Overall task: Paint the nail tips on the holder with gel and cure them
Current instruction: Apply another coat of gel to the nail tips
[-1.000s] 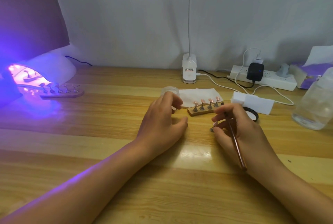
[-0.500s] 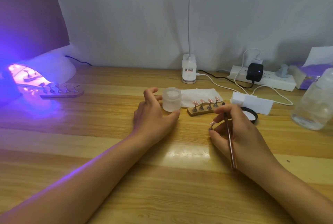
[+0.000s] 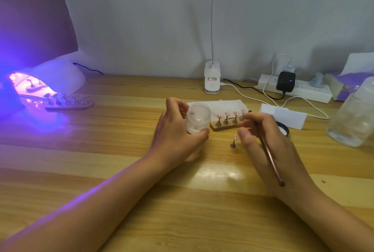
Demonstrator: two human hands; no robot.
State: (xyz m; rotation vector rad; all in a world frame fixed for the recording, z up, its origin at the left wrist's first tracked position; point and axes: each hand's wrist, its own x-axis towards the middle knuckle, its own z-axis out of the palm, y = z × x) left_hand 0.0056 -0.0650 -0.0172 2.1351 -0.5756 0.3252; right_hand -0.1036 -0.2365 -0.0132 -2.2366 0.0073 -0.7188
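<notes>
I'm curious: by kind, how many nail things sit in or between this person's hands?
Wooden holder: 1
Nail tips on it: 4
Loose nail tip on stand: 1
Frosted jar, left hand: 1
Brush, right hand: 1
Total: 8

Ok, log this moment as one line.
left hand: grips jar | right hand: holds brush | four tips on holder | loose tip on table | lamp lit

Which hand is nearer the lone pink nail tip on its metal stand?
Right. The right hand is just beside the lone nail tip; the left hand grips a frosted plastic jar farther left.
</notes>
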